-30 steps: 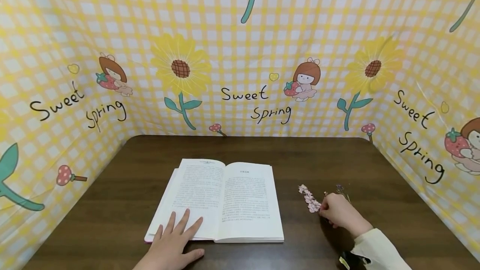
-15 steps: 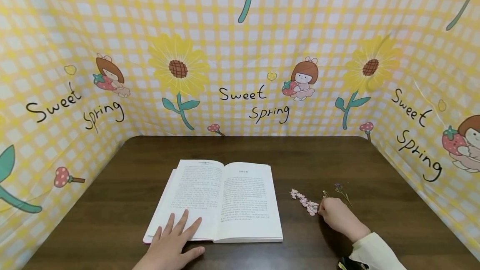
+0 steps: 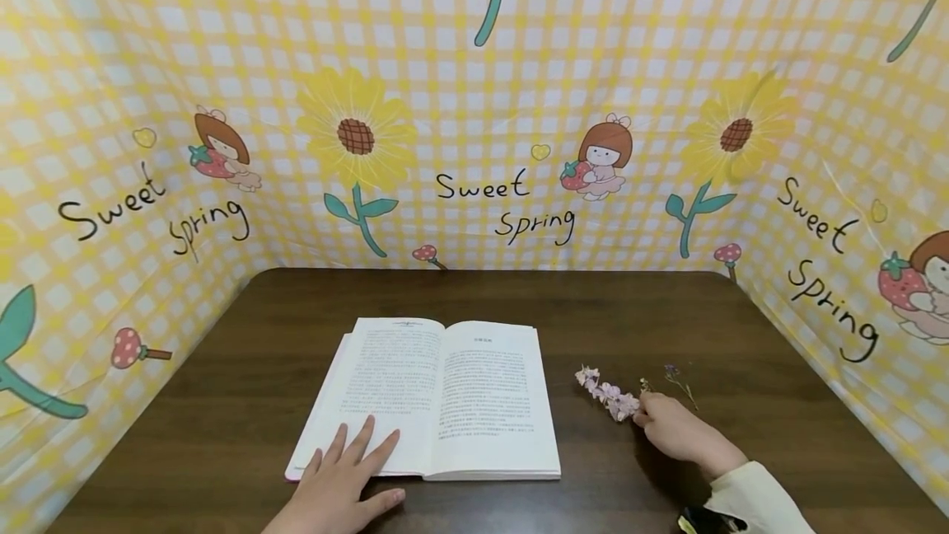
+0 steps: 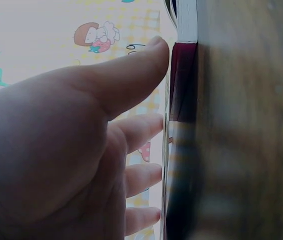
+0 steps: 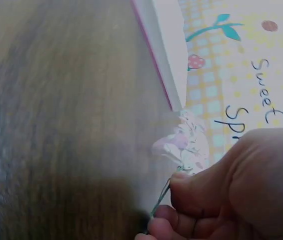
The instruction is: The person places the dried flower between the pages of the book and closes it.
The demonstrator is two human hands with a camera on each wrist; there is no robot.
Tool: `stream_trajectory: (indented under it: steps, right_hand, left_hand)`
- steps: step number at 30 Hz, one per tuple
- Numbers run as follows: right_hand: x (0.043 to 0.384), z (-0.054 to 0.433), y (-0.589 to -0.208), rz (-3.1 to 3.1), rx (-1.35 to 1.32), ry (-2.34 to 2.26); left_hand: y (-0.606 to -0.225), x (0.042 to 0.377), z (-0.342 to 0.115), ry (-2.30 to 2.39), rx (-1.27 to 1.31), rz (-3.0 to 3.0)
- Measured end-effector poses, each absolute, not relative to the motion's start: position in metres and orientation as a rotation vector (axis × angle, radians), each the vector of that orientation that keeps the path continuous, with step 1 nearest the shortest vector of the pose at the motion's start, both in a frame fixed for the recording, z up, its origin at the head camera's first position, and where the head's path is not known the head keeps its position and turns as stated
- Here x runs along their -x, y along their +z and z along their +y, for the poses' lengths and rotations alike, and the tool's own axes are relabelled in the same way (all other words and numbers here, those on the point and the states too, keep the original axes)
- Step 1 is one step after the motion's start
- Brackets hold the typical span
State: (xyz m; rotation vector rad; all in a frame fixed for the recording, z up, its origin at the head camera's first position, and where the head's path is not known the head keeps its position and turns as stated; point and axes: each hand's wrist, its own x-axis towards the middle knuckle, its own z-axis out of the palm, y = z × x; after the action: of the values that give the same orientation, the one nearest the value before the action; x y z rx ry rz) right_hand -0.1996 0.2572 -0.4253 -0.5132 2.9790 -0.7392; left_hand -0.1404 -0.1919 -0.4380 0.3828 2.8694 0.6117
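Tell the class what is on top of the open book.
The left hand rests on the open book, over the lower part of its left page. Any print the hand covers cannot be seen.

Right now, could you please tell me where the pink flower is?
In the head view, the pink flower is right of the book, pinched in the right hand.

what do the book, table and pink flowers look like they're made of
Book: matt white paper, from the printed text and layered page edges.
Table: dark brown wood or wood-look laminate, slightly glossy; the grain fits either.
Pink flowers: probably real plant matter, judging by pale, matt-looking petals on a slim stem, though fabric or plastic can't be ruled out.
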Motion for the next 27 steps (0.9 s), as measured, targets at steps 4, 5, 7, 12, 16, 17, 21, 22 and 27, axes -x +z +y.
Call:
stream_trajectory:
  steps: [4,5,7,12,16,17,21,22,27]
  right_hand:
    - [0.196,0.259,-0.422,2.845,0.445,-0.986]
    - [0.195,0.260,-0.421,2.794,0.438,-1.064]
    - [0.196,0.261,-0.422,2.668,0.456,-1.221]
    - [0.201,0.261,-0.427,2.160,0.653,-1.708]
    - [0.205,0.258,-0.428,1.754,0.826,-2.003]
    - [0.205,0.257,-0.427,1.701,0.846,-2.047]
    - [0.204,0.249,-0.426,1.605,0.827,-2.152]
    - [0.203,0.247,-0.426,1.595,0.814,-2.164]
    - [0.202,0.236,-0.428,1.558,0.761,-2.205]
  left_hand:
    - [-0.439,0.140,-0.193,0.615,-0.381,2.869]
    - [-0.439,0.140,-0.193,0.619,-0.381,2.869]
    - [-0.439,0.140,-0.193,0.624,-0.387,2.871]
    - [-0.439,0.140,-0.193,0.621,-0.382,2.863]
    - [-0.437,0.140,-0.192,0.619,-0.370,2.850]
    - [-0.436,0.140,-0.192,0.622,-0.369,2.845]
    - [-0.433,0.139,-0.191,0.622,-0.377,2.846]
    - [-0.433,0.139,-0.191,0.622,-0.377,2.845]
    - [-0.434,0.138,-0.191,0.620,-0.374,2.844]
